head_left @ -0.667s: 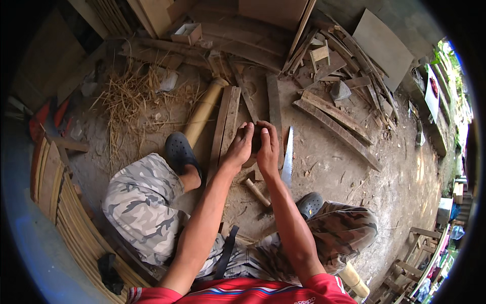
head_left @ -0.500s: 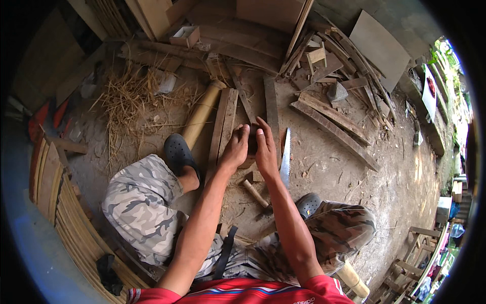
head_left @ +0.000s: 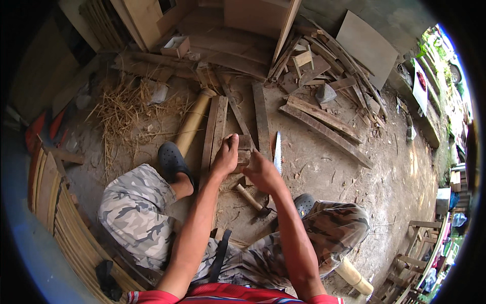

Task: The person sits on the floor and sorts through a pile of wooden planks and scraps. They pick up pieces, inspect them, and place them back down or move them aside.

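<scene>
Hands [head_left: 243, 162] gripping wood block [head_left: 244, 150], long axis crosswise, on ground

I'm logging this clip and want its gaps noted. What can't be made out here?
- Head view: the small wood block is mostly covered by the left hand and right hand; each grip is unclear.
- The hammer: its head sits in the right forearm's shadow.
- The saw blade: the right hand hides its lower end.

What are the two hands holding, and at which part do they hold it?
Both hands grip a small wooden block on the ground: the left hand over its left end and top, the right hand at its near right side.
</scene>
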The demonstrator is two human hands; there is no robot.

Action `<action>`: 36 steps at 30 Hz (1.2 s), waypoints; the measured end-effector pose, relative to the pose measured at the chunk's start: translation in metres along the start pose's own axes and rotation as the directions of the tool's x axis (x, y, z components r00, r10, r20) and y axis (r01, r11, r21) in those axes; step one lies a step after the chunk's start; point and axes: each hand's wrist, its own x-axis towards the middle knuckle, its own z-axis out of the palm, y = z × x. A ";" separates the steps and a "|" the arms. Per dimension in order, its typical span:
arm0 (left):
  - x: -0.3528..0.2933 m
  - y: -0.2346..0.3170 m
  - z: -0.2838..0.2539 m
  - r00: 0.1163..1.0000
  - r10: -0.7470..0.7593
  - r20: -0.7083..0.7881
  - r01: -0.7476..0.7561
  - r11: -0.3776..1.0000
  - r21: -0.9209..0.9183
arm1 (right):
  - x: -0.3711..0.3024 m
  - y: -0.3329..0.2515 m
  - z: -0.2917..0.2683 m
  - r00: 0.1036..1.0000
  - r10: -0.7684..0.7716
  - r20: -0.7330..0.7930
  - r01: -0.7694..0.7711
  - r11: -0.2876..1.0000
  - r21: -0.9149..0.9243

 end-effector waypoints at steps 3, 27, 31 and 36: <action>0.002 -0.005 0.006 0.996 0.061 -0.068 -0.059 0.998 0.036 | 0.000 0.013 0.034 0.956 -0.200 -0.213 0.195 0.980 -0.046; 0.020 -0.016 0.002 0.999 0.041 -0.007 -0.041 0.999 0.005 | 0.024 0.024 0.088 0.792 -0.146 -0.593 0.244 0.966 0.089; 0.019 -0.014 0.007 0.996 0.079 -0.046 -0.077 0.996 0.043 | 0.019 0.024 0.082 0.809 -0.127 -0.573 0.234 0.965 0.117; 0.010 0.001 0.009 0.971 0.221 -0.093 -0.196 0.955 0.225 | 0.018 0.025 0.075 0.822 -0.123 -0.556 0.236 0.962 0.137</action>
